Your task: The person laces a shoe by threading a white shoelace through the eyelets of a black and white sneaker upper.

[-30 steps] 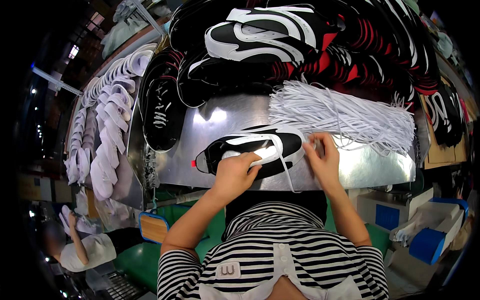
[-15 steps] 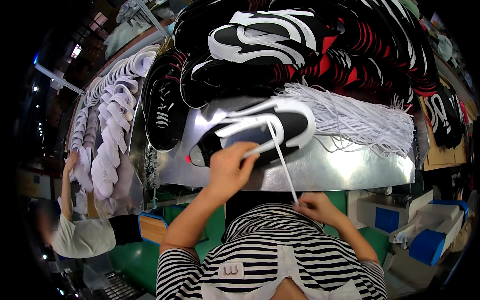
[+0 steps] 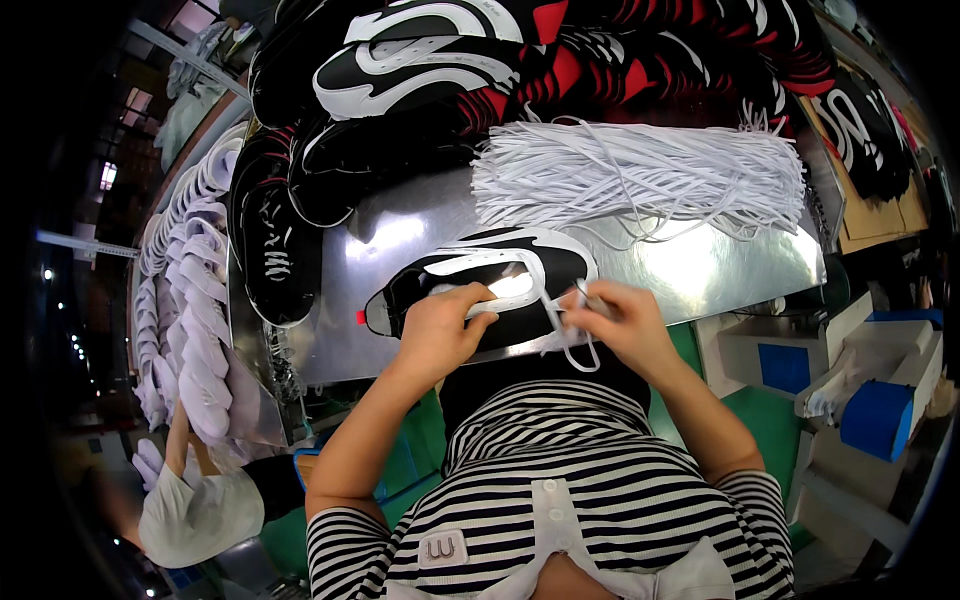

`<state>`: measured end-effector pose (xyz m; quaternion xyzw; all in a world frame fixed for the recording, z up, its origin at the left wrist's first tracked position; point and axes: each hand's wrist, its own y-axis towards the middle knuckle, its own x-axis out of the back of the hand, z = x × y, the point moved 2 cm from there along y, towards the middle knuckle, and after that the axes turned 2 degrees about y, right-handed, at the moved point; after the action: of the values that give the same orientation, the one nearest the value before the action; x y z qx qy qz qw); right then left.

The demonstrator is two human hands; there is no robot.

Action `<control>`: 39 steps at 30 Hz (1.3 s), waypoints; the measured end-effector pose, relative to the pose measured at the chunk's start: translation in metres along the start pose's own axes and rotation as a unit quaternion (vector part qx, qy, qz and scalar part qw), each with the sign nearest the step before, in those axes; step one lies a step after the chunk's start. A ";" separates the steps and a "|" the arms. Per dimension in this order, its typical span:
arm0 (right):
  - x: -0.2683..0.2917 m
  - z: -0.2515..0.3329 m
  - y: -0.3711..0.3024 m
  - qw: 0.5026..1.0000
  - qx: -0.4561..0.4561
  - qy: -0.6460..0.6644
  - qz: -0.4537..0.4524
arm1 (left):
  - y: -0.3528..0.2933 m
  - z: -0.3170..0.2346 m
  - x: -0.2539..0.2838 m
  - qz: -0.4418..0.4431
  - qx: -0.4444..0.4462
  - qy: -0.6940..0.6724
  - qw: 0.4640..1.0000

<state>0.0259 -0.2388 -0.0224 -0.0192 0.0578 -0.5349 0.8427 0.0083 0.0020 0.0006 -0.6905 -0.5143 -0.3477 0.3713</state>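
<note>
A black-and-white shoe upper (image 3: pixel 567 262) lies at the near edge of the metal table, its rounded toe to the right and a small red tab at its left end. My left hand (image 3: pixel 440 330) is closed on the near side of its opening, thumb and fingers gripping the white edging. From the eyelet area a white shoelace (image 3: pixel 549 305) runs to my right hand (image 3: pixel 615 325), which pinches it just beside the toe. Part of the lace hangs in a loop below those fingers. The lace's tip is hard to make out.
Behind the upper lies a thick bundle of white laces (image 3: pixel 640 180) on the metal table (image 3: pixel 690 275). Stacked black, white and red uppers (image 3: pixel 420 75) fill the far side. White shoe parts (image 3: pixel 195 300) hang in rows at left, near another person (image 3: pixel 200 510). White bins (image 3: pixel 770 345) stand at right.
My right hand has risen from near my waist to the upper, so the lace, taut before, now loops slackly. My left hand keeps its grip, and the view has shifted.
</note>
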 end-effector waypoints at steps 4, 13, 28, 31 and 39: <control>-0.017 0.006 0.043 0.999 0.048 -0.006 -0.019 | -0.001 -0.010 0.008 -0.004 -0.057 0.056 0.997; -0.015 -0.011 0.068 0.983 0.150 -0.077 -0.067 | 0.019 -0.039 0.005 -0.033 -0.104 0.106 0.988; -0.011 -0.027 0.006 0.990 0.025 -0.139 0.004 | 0.047 -0.027 -0.010 0.025 -0.032 0.041 0.998; -0.011 -0.026 0.008 0.985 0.001 -0.171 0.024 | 0.047 -0.027 -0.009 0.031 -0.027 0.041 0.998; -0.013 -0.034 0.014 0.974 0.033 -0.225 -0.003 | 0.042 -0.025 -0.007 0.092 -0.018 -0.081 0.992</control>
<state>0.0287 -0.2201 -0.0560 -0.1115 -0.1504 -0.5211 0.8327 0.0453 -0.0313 -0.0002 -0.7672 -0.4705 -0.2646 0.3465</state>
